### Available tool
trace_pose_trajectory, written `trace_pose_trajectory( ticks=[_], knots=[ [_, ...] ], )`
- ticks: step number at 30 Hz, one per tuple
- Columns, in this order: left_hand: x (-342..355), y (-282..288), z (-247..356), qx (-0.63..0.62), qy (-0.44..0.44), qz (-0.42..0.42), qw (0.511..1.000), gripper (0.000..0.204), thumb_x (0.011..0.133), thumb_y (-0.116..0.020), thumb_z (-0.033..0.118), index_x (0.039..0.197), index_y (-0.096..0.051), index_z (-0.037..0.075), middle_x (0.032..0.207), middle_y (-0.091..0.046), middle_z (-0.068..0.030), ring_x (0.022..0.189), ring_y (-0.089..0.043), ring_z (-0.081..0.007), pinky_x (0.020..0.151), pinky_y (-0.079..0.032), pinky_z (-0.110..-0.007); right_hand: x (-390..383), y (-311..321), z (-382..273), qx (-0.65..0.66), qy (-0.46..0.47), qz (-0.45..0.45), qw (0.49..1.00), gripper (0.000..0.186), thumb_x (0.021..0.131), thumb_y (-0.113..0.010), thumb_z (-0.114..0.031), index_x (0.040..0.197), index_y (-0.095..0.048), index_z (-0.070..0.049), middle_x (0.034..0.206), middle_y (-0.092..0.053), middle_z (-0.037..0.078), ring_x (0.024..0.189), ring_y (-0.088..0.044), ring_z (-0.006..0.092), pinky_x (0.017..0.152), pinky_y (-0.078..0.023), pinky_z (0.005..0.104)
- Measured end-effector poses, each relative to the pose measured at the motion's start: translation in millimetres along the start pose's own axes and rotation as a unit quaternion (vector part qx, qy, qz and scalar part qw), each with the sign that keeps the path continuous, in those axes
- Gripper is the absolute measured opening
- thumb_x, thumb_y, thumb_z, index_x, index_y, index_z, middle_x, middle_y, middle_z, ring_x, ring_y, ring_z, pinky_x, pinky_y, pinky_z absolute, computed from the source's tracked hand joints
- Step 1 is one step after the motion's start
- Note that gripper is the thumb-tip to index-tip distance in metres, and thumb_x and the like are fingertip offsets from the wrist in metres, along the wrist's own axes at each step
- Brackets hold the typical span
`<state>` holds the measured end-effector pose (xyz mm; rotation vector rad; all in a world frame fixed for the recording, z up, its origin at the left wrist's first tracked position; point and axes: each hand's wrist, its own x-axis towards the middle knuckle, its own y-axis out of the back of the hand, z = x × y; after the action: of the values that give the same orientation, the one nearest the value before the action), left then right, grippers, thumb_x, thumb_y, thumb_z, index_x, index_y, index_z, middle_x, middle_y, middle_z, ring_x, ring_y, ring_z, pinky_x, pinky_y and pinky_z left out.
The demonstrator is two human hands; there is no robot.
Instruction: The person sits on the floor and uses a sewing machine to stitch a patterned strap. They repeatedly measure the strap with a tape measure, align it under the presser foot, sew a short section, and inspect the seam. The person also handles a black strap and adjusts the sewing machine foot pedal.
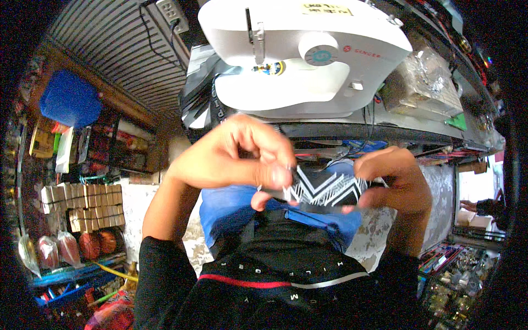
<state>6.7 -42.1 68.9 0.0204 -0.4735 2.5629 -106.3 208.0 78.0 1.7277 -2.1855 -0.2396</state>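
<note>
Between my two hands, above my lap, stretches a black strip of fabric (327, 190) with a white zigzag and line pattern. My left hand (245, 159) pinches its left end between thumb and fingers. At the other end my right hand (393, 179) grips it, with the fingertips at its edge. What the strip is part of, I cannot make out. Just beyond my hands stands a white sewing machine (368, 71) with a round dial. A small blue and yellow patch-like piece (270, 69) lies under its needle area.
Black and grey material (201, 93) hangs beside the machine's left end. A plastic-wrapped box (426, 88) sits to its right on the table. Shelves at left hold bundled small boxes (82, 201) and a blue item (70, 99). Bagged small parts (459, 283) lie at lower right.
</note>
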Motion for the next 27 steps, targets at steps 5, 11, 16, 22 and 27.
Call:
trace_pose_trajectory(
  ticks=[5,11,16,22,27],
  knots=[
    [13,-2,8,0.028,-0.15,0.183,0.971,0.051,0.09,-0.054,0.026,0.127,-0.04,-0.007,0.102,-0.063,-0.0191,0.073,-0.067,-0.023,0.057,-0.053,-0.03,8,-38,36,0.253,-0.038,0.18,0.95,0.027,0.086,-0.063,-0.025,0.085,-0.065,0.001,0.092,-0.06,0.01,0.084,-0.058,0.0173,0.077,-0.044,0.0297],
    [21,-11,23,0.124,-0.203,0.26,0.936,0.04,0.09,-0.049,0.006,0.128,-0.041,-0.005,0.116,-0.057,-0.0241,0.096,-0.064,-0.0293,0.065,-0.054,-0.028,26,-65,52,0.282,0.041,0.201,0.937,0.021,0.088,-0.059,-0.017,0.091,-0.065,0.003,0.111,-0.058,0.013,0.096,-0.057,0.0171,0.088,-0.042,0.0306],
    [15,-12,28,0.069,-0.195,0.27,0.94,0.046,0.088,-0.048,-0.006,0.132,-0.035,-0.005,0.121,-0.051,-0.0292,0.106,-0.058,-0.0327,0.082,-0.055,-0.036,38,-72,51,0.313,-0.032,0.117,0.942,0.017,0.088,-0.058,-0.007,0.1,-0.064,0.004,0.104,-0.063,0.009,0.098,-0.058,0.0158,0.089,-0.042,0.0291],
    [6,-10,33,0.034,-0.172,0.284,0.943,0.046,0.088,-0.05,-0.004,0.132,-0.035,-0.006,0.118,-0.054,-0.0276,0.106,-0.059,-0.0302,0.081,-0.057,-0.036,58,-72,61,0.222,0.011,0.041,0.974,0.017,0.087,-0.061,-0.009,0.098,-0.067,0.002,0.098,-0.067,0.007,0.095,-0.058,0.0127,0.086,-0.044,0.0276],
    [0,-3,38,-0.008,-0.165,0.285,0.944,0.044,0.09,-0.049,-0.002,0.131,-0.034,-0.004,0.116,-0.054,-0.026,0.103,-0.059,-0.0306,0.077,-0.057,-0.034,67,-69,62,0.208,-0.014,0.035,0.977,0.017,0.086,-0.063,-0.01,0.098,-0.068,0.001,0.096,-0.068,0.007,0.091,-0.06,0.0119,0.083,-0.045,0.0265]
  ],
)
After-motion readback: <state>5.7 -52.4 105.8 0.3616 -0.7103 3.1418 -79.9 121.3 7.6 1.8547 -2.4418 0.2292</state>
